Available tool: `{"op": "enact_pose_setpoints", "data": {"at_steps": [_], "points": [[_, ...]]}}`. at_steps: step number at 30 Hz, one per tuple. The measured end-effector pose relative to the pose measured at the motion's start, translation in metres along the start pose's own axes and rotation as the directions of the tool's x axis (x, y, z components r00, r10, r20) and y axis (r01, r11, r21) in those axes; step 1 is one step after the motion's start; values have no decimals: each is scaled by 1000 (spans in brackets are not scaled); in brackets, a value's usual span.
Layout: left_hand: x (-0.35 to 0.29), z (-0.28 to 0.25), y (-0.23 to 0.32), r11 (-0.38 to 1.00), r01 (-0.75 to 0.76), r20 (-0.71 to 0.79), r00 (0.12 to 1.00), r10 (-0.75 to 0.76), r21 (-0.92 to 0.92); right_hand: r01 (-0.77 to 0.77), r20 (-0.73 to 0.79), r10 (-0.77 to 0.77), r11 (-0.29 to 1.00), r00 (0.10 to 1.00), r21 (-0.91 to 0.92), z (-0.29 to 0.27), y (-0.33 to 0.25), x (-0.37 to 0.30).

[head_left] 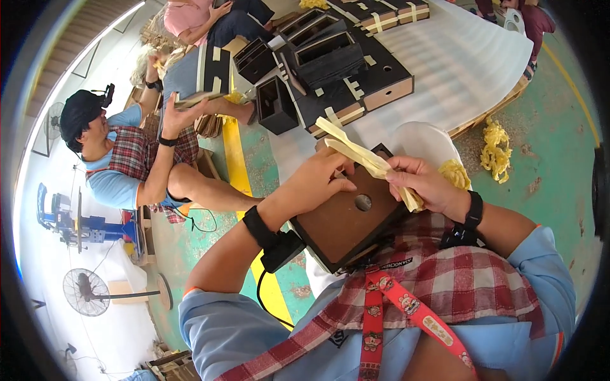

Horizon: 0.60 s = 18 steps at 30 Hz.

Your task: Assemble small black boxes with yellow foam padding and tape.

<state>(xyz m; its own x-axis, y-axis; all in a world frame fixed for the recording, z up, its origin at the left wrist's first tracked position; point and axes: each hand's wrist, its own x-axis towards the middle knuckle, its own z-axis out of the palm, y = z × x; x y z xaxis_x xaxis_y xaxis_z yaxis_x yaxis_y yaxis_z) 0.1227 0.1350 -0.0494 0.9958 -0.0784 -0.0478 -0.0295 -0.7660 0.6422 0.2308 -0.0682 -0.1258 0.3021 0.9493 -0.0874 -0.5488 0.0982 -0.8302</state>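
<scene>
A box with black edges and a brown face (343, 222) pierced by a round hole rests tilted at my lap. Over its far left corner lies my left hand (311, 184), fingers curled and thumb against the brown face; the strip partly hides its fingertips. My right hand (422, 184) is closed round a crumpled, pale yellow tape strip (359, 152). That strip slants above the box, its free end reaching far left past my left fingers.
Black boxes with cream tape pieces (387, 79) crowd the white-covered table (457, 57) ahead. Wadded yellow tape (495, 149) lies on the green floor at right. At left a seated co-worker (140, 146) handles a dark panel-like box (194, 73). A standing fan (89, 292) is behind.
</scene>
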Motion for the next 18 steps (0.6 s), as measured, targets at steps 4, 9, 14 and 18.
{"op": "enact_pose_setpoints", "data": {"at_steps": [4,9,14,18], "points": [[1,0,-7,996,28,-56,998,-23,83,4,18,-3,999,1000,-54,1,-1,0],[-7,-2,-33,909,289,-38,949,-314,-299,10,73,3,984,997,-176,6,-3,-3],[-70,16,-123,800,591,-66,798,-599,-107,47,72,-31,972,997,-229,10,-2,-8],[-95,-12,-118,917,225,-516,770,-375,-330,15,53,0,961,999,-277,14,-6,-2]]}}
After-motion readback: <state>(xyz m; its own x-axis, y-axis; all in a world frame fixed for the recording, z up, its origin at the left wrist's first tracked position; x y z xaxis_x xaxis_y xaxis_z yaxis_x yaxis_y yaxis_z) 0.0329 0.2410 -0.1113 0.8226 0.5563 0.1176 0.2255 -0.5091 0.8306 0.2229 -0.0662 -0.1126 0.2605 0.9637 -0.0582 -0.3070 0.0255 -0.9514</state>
